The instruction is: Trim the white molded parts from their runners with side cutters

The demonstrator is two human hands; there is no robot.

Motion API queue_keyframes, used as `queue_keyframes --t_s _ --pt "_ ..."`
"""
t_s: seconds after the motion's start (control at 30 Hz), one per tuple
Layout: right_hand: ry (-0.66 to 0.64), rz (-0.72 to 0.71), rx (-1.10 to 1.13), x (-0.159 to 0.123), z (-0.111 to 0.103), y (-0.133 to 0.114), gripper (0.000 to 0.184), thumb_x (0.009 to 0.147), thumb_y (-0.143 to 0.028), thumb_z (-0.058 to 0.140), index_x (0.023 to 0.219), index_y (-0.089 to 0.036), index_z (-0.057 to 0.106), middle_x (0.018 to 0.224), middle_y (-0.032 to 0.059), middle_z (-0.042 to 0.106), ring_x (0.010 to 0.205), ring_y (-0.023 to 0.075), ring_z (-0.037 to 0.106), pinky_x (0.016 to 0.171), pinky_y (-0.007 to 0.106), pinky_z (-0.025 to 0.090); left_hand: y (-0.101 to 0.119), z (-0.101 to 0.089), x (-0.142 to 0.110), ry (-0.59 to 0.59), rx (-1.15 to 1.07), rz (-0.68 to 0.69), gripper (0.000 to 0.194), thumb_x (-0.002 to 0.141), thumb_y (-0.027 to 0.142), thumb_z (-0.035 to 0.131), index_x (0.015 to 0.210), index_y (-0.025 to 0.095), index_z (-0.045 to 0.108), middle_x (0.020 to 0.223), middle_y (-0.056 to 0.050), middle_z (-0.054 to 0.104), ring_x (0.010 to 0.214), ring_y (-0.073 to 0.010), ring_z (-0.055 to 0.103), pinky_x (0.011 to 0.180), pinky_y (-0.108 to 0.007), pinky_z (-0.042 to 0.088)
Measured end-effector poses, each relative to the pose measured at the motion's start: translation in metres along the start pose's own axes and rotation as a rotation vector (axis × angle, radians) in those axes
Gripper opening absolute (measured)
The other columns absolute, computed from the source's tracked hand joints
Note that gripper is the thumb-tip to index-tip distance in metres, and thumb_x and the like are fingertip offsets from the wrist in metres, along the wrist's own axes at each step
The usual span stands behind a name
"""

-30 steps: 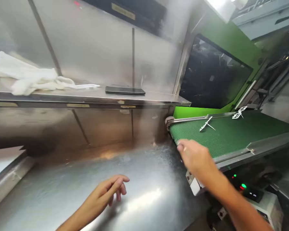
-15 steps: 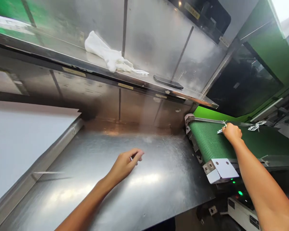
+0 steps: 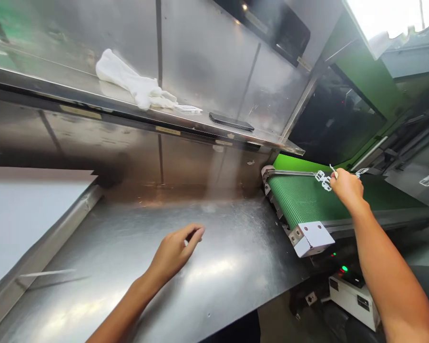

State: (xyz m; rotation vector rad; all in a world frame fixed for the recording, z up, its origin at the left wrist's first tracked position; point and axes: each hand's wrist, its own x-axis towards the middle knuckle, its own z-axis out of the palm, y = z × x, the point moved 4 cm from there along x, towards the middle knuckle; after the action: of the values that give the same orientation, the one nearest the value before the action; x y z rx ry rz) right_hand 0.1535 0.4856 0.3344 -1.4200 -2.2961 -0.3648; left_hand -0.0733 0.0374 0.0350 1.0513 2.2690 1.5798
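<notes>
Now, white plastic part (image 3: 323,181) pinched in right-hand fingers (image 3: 338,177).

left hand (image 3: 175,252) and right hand (image 3: 347,186) bare, forearms (image 3: 389,271) bare too, slim fingers (image 3: 196,232)

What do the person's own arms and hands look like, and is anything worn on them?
Both the left hand and the right hand are bare, without gloves, and the forearms show no sleeves. No watch, ring or band is visible.
</notes>
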Motion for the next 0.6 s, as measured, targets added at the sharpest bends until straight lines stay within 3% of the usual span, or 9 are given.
queue_keyframes --t_s 0.13,0.27,0.4,0.5,0.6 --pt "0.067 -0.135 0.262 -0.079 -0.046 0.001 0.014 0.105 -0.025 0.067 0.113 -0.019 0.076 0.101 0.0108 0.074 0.096 0.0298 0.071 0.089 0.038 0.053 0.008 0.000 -0.005 0.008 -0.150 -0.110 0.059 0.102 0.073 0.065 0.127 0.021 0.077 0.103 -0.007 0.079 0.082 -0.0239 0.073 0.075 -0.033 0.055" --pt "-0.096 -0.402 0.612 -0.168 -0.042 -0.043 0.031 0.102 -0.053 0.067 0.105 -0.024 0.076 0.099 0.0032 0.074 0.083 0.0223 0.069 0.073 0.030 0.053 0.026 -0.005 -0.004 0.011 -0.379 -0.210 0.085 0.097 0.088 0.069 0.138 0.013 0.068 0.120 -0.016 0.077 0.075 -0.0218 0.070 0.056 -0.029 0.051" --pt "-0.355 -0.565 1.021 -0.214 0.000 -0.102 0.021 0.104 -0.044 0.076 0.098 -0.024 0.077 0.085 -0.0010 0.068 0.070 0.0153 0.061 0.064 0.024 0.048 0.030 -0.012 0.002 -0.100 -0.746 -0.303 0.105 0.089 0.101 0.069 0.142 0.011 0.062 0.136 -0.024 0.073 0.068 -0.0209 0.070 0.045 -0.027 0.048" --pt "-0.513 -0.549 1.239 -0.219 0.054 -0.140 0.015 0.098 -0.037 0.087 0.100 -0.023 0.081 0.081 -0.0004 0.066 0.066 0.0147 0.058 0.060 0.023 0.046 0.015 -0.019 0.005 -0.166 -0.929 -0.360 0.102 0.087 0.100 0.073 0.135 0.010 0.066 0.119 -0.023 0.078 0.060 -0.0224 0.071 0.040 -0.026 0.045" --pt "-0.649 -0.460 1.365 -0.221 0.112 -0.171 0.027 0.097 -0.045 0.092 0.106 -0.022 0.080 0.080 0.0017 0.065 0.064 0.0176 0.060 0.055 0.025 0.048 -0.003 -0.028 0.001 -0.041 -1.013 -0.404 0.083 0.093 0.086 0.080 0.124 0.010 0.069 0.099 -0.017 0.080 0.051 -0.0184 0.067 0.037 -0.022 0.040"
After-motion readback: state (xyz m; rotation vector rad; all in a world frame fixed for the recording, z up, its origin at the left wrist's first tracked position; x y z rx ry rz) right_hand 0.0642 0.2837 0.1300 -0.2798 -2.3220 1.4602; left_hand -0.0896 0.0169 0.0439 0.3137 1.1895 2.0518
